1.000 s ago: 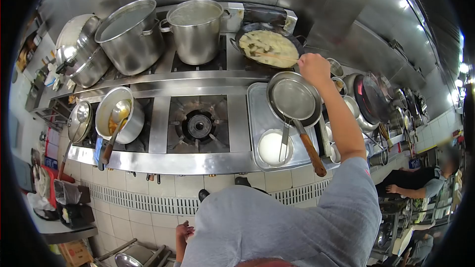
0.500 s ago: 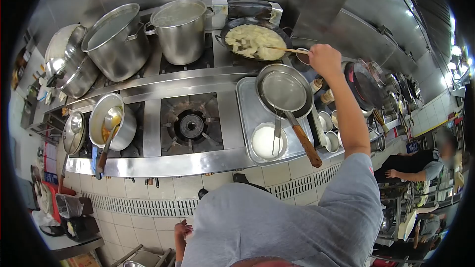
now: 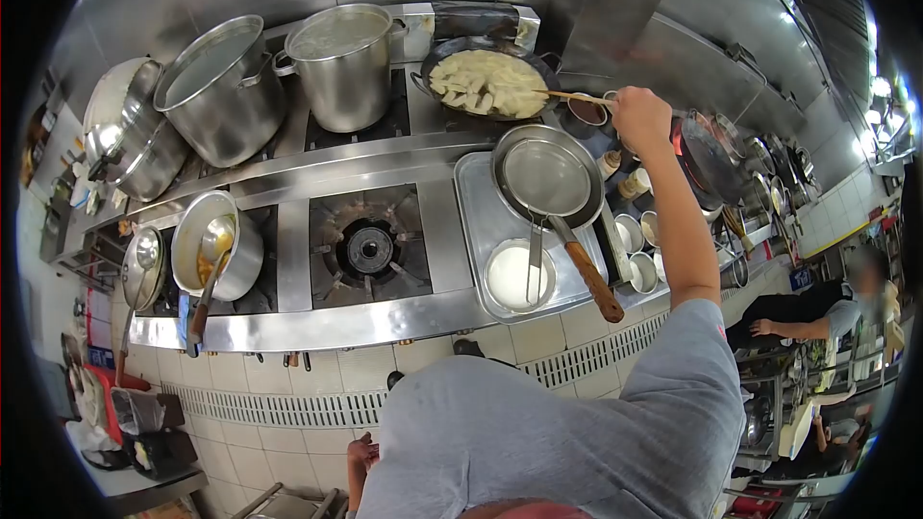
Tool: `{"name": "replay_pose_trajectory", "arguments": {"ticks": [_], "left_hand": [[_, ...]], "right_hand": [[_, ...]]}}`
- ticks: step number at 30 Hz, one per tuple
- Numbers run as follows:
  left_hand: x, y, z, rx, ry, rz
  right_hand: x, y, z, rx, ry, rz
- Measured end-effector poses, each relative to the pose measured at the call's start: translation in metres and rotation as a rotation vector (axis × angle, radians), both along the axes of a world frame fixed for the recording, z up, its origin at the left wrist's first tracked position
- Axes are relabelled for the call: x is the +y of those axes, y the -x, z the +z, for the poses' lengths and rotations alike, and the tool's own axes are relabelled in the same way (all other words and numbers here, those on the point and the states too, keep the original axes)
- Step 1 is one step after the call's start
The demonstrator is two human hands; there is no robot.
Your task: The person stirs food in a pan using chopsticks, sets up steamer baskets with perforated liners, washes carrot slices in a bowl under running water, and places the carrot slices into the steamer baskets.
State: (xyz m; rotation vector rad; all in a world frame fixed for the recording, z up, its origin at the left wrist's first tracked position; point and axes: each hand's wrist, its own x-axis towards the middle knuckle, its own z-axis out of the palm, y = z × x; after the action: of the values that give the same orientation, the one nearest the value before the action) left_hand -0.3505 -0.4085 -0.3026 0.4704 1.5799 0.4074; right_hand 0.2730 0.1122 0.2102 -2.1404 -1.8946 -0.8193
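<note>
My right hand (image 3: 641,120) is closed around the end of a long, thin wooden utensil (image 3: 582,97), perhaps chopsticks; its exact kind does not show. The far tip reaches the right side of a black wok (image 3: 420,83) at the back of the range. Pale, flat pieces of food (image 3: 486,83) fill the wok. My left hand (image 3: 363,450) hangs low beside my body, holding nothing visible, its fingers loosely apart. Below my right forearm, a round strainer (image 3: 546,178) rests on a metal pan with a wooden handle (image 3: 594,279).
Two tall stockpots (image 3: 223,101) stand back left. A pot with a ladle (image 3: 219,231) sits front left, beside a bare burner (image 3: 369,247). A metal tray (image 3: 471,231) holds a bowl of white contents (image 3: 514,274). Seasoning bowls (image 3: 642,274) line the right; another person (image 3: 817,317) stands beyond.
The utensil's tip has shifted right, towards the wok's right edge, and the food pieces have moved about. My right hand has gone slightly right. My left hand still hangs low.
</note>
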Motion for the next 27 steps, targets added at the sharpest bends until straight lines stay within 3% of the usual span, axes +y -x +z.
{"name": "replay_pose_trajectory", "arguments": {"ticks": [6, 15, 21, 27], "left_hand": [[0.001, 0.001, 0.003, 0.005, -0.009, 0.009], [-0.004, -0.002, 0.002, 0.0, -0.021, 0.025], [-0.007, -0.015, 0.01, 0.002, -0.044, 0.04], [-0.005, -0.022, 0.031, 0.124, -0.018, -0.017]], "right_hand": [[0.022, 0.014, -0.025, 0.085, 0.098, -0.009], [0.039, 0.008, -0.003, 0.088, 0.007, -0.011], [0.059, 0.003, -0.045, 0.089, 0.062, -0.029], [0.045, 0.017, -0.014, 0.15, -0.017, 0.038]]}}
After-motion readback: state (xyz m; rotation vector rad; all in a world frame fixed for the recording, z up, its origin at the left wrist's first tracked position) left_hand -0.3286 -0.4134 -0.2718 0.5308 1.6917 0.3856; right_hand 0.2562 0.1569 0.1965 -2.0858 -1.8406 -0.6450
